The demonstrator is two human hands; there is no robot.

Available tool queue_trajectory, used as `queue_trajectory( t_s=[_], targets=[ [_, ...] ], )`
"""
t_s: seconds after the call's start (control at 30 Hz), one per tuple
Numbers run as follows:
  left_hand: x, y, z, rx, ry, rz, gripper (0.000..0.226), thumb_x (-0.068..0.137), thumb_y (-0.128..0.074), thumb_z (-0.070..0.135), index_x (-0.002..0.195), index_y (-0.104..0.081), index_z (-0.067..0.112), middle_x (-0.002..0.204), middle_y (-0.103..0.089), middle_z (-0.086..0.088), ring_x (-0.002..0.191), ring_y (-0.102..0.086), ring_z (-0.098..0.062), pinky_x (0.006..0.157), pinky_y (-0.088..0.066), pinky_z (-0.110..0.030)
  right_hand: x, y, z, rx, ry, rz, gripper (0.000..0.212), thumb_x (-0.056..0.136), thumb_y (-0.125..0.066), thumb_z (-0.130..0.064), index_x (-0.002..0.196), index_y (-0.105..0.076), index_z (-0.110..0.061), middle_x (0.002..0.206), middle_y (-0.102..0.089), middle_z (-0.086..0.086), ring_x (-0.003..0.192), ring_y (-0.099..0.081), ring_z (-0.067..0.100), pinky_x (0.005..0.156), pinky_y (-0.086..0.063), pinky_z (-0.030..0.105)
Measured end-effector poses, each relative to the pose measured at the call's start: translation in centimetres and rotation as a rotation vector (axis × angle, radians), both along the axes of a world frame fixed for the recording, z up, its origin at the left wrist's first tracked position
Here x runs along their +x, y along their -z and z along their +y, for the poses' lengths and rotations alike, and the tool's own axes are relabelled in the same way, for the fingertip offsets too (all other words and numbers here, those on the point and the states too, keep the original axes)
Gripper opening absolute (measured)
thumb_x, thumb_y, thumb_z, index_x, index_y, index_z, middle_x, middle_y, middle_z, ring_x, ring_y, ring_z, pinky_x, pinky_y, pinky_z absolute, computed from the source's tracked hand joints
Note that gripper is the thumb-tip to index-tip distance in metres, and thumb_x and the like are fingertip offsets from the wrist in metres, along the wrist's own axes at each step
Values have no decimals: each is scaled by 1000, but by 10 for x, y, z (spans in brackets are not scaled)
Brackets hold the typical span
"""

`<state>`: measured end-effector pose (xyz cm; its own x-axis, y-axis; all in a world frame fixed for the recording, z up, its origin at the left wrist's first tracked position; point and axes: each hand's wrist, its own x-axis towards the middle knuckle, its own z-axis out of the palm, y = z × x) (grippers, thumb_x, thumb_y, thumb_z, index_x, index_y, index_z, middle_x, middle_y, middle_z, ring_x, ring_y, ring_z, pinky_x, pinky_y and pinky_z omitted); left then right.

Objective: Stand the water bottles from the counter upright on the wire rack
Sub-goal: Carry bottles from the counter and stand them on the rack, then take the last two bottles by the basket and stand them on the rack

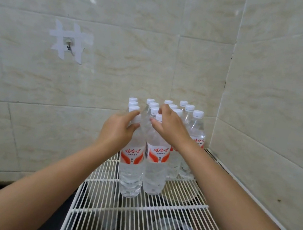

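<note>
Several clear water bottles with white caps and red-and-white labels stand upright in rows on the white wire rack (151, 207), in the corner of the tiled walls. At the front of the group stand two bottles side by side. My left hand (118, 129) grips the neck of the front left bottle (130, 171). My right hand (170, 128) holds the cap and neck of the front right bottle (155, 173). Both bottles rest with their bases on the rack. The rear bottles (195, 126) are partly hidden behind my hands.
Tiled walls close in the rack at the back and on the right (267, 114). A taped hook (69, 43) sits on the back wall at the left. The near half of the rack holds no bottles. Dim objects show below through the wires.
</note>
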<state>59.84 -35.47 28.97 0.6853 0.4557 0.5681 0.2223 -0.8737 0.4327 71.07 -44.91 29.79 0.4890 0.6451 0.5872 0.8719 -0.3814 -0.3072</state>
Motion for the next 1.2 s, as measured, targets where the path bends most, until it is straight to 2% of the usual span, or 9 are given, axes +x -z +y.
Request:
queue_trajectory(
  t_s=[0.2,0.3,0.43,0.63,0.7,0.77,0.83,1.03,1.2],
  targets=[
    [2,4,-5,30,3,-44,38,95,-48,18,132,-49,13,117,-63,-17,109,-56,-33,84,-44,-34,3,-4,-2,-40,-19,-1,33,94,-49,-27,112,-42,0,108,-56,18,83,-47,23,68,-33,30],
    [3,6,-5,30,-7,-49,38,95,-48,19,133,-48,13,118,-64,-18,109,-56,-33,84,-44,-33,3,-2,-2,-82,1,-38,34,94,-48,-28,111,-43,0,107,-57,19,91,-54,30,74,-43,38],
    [2,5,-3,36,-1,-20,41,95,-49,23,135,-46,16,122,-63,-15,112,-55,-31,86,-44,-33,2,-1,-1,-109,62,-129,34,95,-45,-29,112,-44,0,108,-56,20,97,-53,31,67,-36,34],
    [-5,7,1,49,-10,42,55,92,-51,35,142,-33,22,129,-59,-10,115,-56,-27,88,-47,-35,-2,8,1,-153,165,-260,35,97,-41,-28,119,-44,-1,117,-53,17,105,-49,30,77,-43,36],
    [-10,8,3,30,-32,26,57,92,-49,39,144,-29,24,129,-59,-10,114,-57,-27,86,-48,-37,-5,11,0,-93,184,-310,35,94,-43,-27,113,-50,1,110,-57,17,100,-53,32,75,-45,37],
    [-19,8,12,35,-88,17,51,95,-45,36,142,-33,23,130,-58,-10,117,-55,-28,87,-47,-37,-9,13,-1,-31,198,-437,35,83,-42,-28,92,-60,2,89,-64,17,80,-63,32,64,-50,33],
    [-34,9,28,52,-176,55,44,96,-44,29,140,-39,23,134,-55,-9,122,-50,-29,93,-44,-37,-18,14,4,36,201,-541,37,74,-39,-28,82,-63,0,82,-67,16,72,-66,32,63,-55,32],
    [-110,32,82,102,-447,275,46,98,-40,27,142,-35,16,152,-31,-8,140,-25,-28,114,-23,-36,-91,16,68,31,-118,-432,40,68,-42,-29,78,-68,0,94,-71,20,86,-69,34,78,-55,43],
    [-214,68,107,86,-719,347,44,96,-43,26,138,-41,15,148,-37,-13,138,-29,-31,111,-29,-41,-195,51,143,27,-415,-255,40,73,-52,-26,93,-69,4,111,-66,25,105,-62,41,90,-48,52]
  ],
)
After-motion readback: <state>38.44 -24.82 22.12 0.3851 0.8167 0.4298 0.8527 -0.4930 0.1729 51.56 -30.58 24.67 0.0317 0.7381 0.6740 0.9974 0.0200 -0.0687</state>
